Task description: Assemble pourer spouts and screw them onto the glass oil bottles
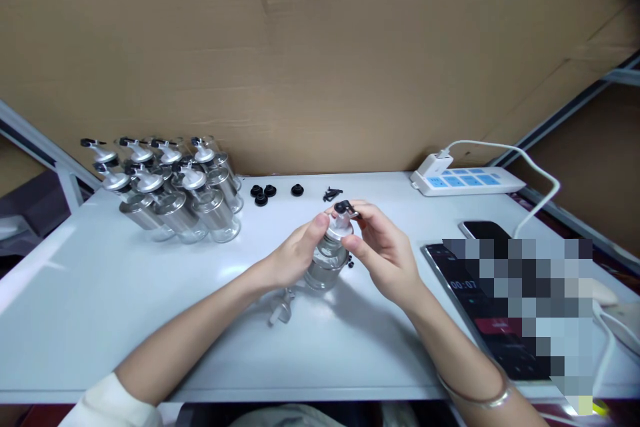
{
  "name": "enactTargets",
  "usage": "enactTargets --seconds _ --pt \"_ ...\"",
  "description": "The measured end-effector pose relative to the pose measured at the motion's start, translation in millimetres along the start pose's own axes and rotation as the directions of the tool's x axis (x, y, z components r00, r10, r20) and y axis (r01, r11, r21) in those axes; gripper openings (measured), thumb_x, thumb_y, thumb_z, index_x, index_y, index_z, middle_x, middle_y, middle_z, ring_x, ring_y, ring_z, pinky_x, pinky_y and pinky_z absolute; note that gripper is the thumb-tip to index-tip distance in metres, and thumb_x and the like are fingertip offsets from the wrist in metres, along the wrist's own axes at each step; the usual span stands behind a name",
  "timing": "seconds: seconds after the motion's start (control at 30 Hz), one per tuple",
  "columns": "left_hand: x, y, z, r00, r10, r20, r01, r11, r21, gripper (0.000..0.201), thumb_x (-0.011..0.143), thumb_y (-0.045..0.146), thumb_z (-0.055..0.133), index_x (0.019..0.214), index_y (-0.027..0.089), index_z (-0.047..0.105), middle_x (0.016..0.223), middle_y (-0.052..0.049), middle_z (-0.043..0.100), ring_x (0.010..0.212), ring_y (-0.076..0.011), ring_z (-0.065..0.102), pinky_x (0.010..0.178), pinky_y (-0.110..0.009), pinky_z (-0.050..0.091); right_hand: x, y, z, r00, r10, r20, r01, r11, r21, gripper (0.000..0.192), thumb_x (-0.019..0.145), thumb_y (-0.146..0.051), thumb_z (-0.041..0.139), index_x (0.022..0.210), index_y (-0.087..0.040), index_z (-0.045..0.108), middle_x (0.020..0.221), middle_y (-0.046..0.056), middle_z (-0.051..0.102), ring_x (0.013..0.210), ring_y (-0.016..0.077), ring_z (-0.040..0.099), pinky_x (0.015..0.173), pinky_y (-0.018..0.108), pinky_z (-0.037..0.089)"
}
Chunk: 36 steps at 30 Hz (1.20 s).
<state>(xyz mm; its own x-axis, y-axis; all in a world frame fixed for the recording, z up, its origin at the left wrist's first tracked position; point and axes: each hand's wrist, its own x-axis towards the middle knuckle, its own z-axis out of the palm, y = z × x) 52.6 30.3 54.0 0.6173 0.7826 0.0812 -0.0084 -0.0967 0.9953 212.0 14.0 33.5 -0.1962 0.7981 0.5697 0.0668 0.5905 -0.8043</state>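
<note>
We locate the glass bottle (324, 277) on the white table (240, 353), to the right of the loose clear piece (283, 311). Our left hand (294, 255) grasps its neck; our right hand (389, 255) grips the silver cap (339, 230) beside the black-tipped spout (342, 218). For good control, we judge it best to brace the neck firmly, keep cap and bottle coaxial, and apply even finger pressure.

Bright light covers the table (75, 320), leaving pale glare streaks towards eight o'clock. A soft shadow runs from the held bottle (325, 275) towards four. Wide-angle distortion tilts the bottle cluster (215, 213) at nine; pixelation hides much of the larger phone (483, 310).
</note>
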Motion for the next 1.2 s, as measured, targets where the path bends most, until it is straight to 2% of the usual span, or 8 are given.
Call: enactTargets --seconds 0.4,0.6,0.73,0.8,0.9,0.97,1.07,1.2 --pt "1.1 -3.5 -1.4 1.000 0.002 -0.021 -0.001 1.000 0.018 0.068 0.086 0.070 0.026 0.101 0.013 0.059 0.099 -0.011 0.065 0.092 -0.0235 0.058 0.083 -0.034 0.045 -0.6 2.5 0.0 1.000 -0.006 0.018 0.007 0.999 -0.047 0.020 0.089 -0.035 0.058 0.109 -0.028 0.058 0.111 0.006 0.060 0.102 0.0221 0.056 0.089 0.040 0.046" --pt "3.6 -13.2 6.7 0.989 0.007 -0.148 -0.017 0.998 -0.067 0.053 0.089 0.052 0.030 0.091 0.012 0.063 0.092 -0.009 0.068 0.089 -0.0227 0.060 0.085 -0.034 0.045 -8.9 10.7 18.7 0.998 0.052 -0.029 -0.050 0.996 0.068 0.028 0.094 -0.047 0.044 0.117 -0.031 0.046 0.124 0.007 0.054 0.117 0.0219 0.052 0.094 0.041 0.045" --pt "3.2 -19.9 15.6 0.966 0.037 -0.256 -0.050 0.998 -0.046 0.055 0.090 0.052 0.027 0.083 0.013 0.065 0.083 -0.007 0.069 0.082 -0.0203 0.061 0.082 -0.031 0.046 -12.4 15.0 31.3 0.992 0.095 -0.085 -0.079 0.982 0.170 0.028 0.091 -0.050 0.047 0.114 -0.033 0.045 0.107 0.003 0.061 0.092 0.0176 0.060 0.080 0.035 0.050" --pt "3.3 -21.9 19.8 0.949 0.056 -0.309 -0.063 0.998 -0.011 0.055 0.091 0.053 0.027 0.079 0.013 0.064 0.079 -0.007 0.067 0.077 -0.0195 0.060 0.078 -0.030 0.046 -12.6 14.8 36.0 0.984 0.112 -0.136 -0.084 0.977 0.197 0.030 0.089 -0.052 0.050 0.111 -0.033 0.047 0.097 0.001 0.061 0.081 0.0162 0.059 0.073 0.032 0.050" --pt "3.9 -23.3 24.8 0.930 0.088 -0.356 -0.078 0.996 0.041 0.056 0.091 0.054 0.027 0.073 0.014 0.062 0.070 -0.005 0.064 0.069 -0.0184 0.058 0.071 -0.029 0.046 -11.8 12.8 41.3 0.957 0.169 -0.235 -0.107 0.960 0.257 0.039 0.085 -0.060 0.051 0.111 -0.031 0.048 0.090 0.001 0.062 0.078 0.0176 0.060 0.072 0.033 0.050" --pt "3.9 -23.0 26.7 0.933 0.084 -0.351 -0.073 0.996 0.044 0.055 0.090 0.054 0.028 0.068 0.016 0.060 0.064 -0.004 0.063 0.065 -0.0183 0.057 0.068 -0.029 0.046 -10.8 11.5 43.0 0.935 0.245 -0.256 -0.160 0.936 0.313 0.045 0.083 -0.064 0.049 0.111 -0.028 0.050 0.090 0.003 0.064 0.082 0.0199 0.062 0.074 0.035 0.051" --pt "3.0 -21.5 27.4 0.938 0.069 -0.341 -0.060 0.997 0.037 0.055 0.090 0.054 0.027 0.062 0.017 0.056 0.058 -0.004 0.061 0.062 -0.0186 0.058 0.067 -0.030 0.047 -9.3 11.4 42.3 0.918 0.340 -0.203 -0.258 0.902 0.345 0.052 0.080 -0.068 0.049 0.105 -0.023 0.057 0.097 0.007 0.067 0.090 0.0241 0.064 0.082 0.038 0.051" --pt "1.6 -19.9 26.4 0.941 0.086 -0.327 -0.073 0.996 0.053 0.058 0.090 0.054 0.024 0.060 0.018 0.056 0.059 -0.005 0.063 0.066 -0.0201 0.060 0.072 -0.031 0.047 -8.5 13.3 38.2 0.917 0.392 -0.073 -0.340 0.864 0.372 0.065 0.073 -0.074 0.050 0.105 -0.020 0.062 0.102 0.010 0.068 0.098 0.0280 0.063 0.088 0.041 0.049"
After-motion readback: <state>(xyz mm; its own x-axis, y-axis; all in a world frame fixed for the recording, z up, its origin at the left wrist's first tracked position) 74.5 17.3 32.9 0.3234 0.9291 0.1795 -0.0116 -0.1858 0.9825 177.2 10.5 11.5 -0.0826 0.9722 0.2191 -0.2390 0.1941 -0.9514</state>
